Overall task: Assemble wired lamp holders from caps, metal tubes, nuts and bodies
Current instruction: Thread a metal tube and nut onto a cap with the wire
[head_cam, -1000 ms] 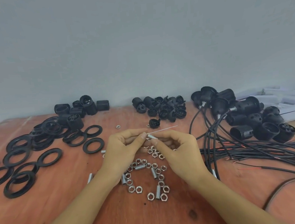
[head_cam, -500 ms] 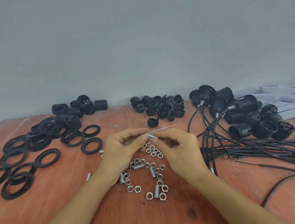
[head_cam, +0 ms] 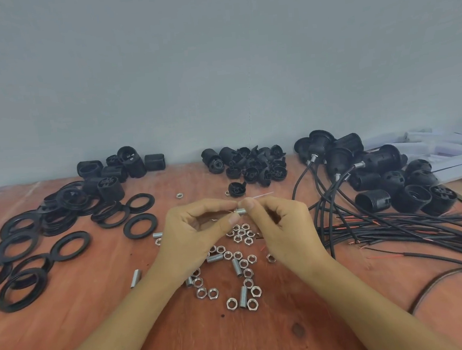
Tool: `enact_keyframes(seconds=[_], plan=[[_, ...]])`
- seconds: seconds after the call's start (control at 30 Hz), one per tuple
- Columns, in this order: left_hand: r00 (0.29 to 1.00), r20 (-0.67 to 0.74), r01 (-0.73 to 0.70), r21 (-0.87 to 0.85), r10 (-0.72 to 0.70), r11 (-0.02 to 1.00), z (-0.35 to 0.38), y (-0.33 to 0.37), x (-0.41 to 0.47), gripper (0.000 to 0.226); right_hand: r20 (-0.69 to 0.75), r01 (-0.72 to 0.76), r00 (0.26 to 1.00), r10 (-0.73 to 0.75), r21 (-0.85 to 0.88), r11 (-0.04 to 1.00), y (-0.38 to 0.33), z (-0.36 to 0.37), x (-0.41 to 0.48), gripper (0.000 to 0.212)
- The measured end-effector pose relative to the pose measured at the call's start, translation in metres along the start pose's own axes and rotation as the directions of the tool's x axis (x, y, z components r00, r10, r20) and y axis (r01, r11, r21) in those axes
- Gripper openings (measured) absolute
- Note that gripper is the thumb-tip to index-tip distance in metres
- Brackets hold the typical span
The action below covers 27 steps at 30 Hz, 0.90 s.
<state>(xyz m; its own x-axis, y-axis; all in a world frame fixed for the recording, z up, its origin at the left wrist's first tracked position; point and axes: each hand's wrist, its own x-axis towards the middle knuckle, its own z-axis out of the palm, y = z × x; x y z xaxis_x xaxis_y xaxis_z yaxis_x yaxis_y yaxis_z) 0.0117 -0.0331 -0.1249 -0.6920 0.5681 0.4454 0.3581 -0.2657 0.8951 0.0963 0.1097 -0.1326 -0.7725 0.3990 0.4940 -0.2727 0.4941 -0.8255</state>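
Both hands meet above the middle of the wooden table [head_cam: 70, 328]. My left hand [head_cam: 193, 234] and my right hand [head_cam: 282, 229] pinch a short threaded metal tube [head_cam: 241, 211] between thumbs and forefingers. A thin pale wire [head_cam: 263, 195] sticks out past my right forefinger toward the far right. Under the hands lie several loose hex nuts [head_cam: 245, 260] and more metal tubes [head_cam: 242, 296]. Black caps [head_cam: 251, 167] are heaped at the back centre, with one cap [head_cam: 236, 189] lying apart in front of them.
Black rings [head_cam: 68, 246] spread over the left side, with black lamp bodies [head_cam: 112, 174] behind them. Wired holders [head_cam: 376, 162] and loose bodies [head_cam: 410, 198] fill the back right. Black cables [head_cam: 396, 227] run across the right. White boxes [head_cam: 452, 161] lie far right.
The hands have stayed together over the nuts. The tube between the fingertips now lies more level, and the fingers have shifted slightly on it.
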Motion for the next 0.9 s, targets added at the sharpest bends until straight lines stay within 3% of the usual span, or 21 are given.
enact_keyframes(seconds=[0.1,0.27,0.43,0.57,0.7,0.8,0.9], plan=[[0.998,0.009,-0.060,0.028,0.060,0.998,0.0042,-0.0008,-0.0012,0.021,-0.018,-0.009,1.000,0.008,-0.053,0.999,-0.0002,0.0003,-0.0006,0.063],[0.998,-0.018,-0.066,0.013,0.066,0.998,0.0042,-0.0012,0.0003,0.020,0.126,-0.001,0.992,0.013,-0.091,0.996,-0.0004,-0.0017,-0.0028,0.044],[0.998,0.003,-0.068,-0.007,0.068,0.998,0.0027,-0.0003,-0.0004,0.021,0.090,-0.024,0.995,0.030,-0.069,0.997,-0.0026,0.0000,-0.0035,0.071],[0.997,-0.012,-0.081,-0.008,0.081,0.997,0.0005,0.0016,0.0005,0.022,0.120,-0.055,0.991,0.050,0.040,0.998,-0.0043,-0.0017,-0.0010,0.037],[0.999,-0.010,-0.053,0.016,0.053,0.998,0.0006,0.0004,0.0001,0.023,0.080,-0.094,0.993,0.089,0.068,0.993,-0.0035,-0.0001,-0.0024,0.061],[0.999,-0.024,-0.047,0.025,0.048,0.999,-0.0016,-0.0010,0.0012,0.023,0.129,-0.108,0.987,0.092,0.124,0.986,-0.0056,-0.0001,-0.0026,0.041],[0.999,-0.020,-0.046,0.036,0.047,0.998,-0.0033,-0.0012,0.0017,0.022,0.114,-0.133,0.986,0.121,0.111,0.985,-0.0043,-0.0004,-0.0022,0.052]])
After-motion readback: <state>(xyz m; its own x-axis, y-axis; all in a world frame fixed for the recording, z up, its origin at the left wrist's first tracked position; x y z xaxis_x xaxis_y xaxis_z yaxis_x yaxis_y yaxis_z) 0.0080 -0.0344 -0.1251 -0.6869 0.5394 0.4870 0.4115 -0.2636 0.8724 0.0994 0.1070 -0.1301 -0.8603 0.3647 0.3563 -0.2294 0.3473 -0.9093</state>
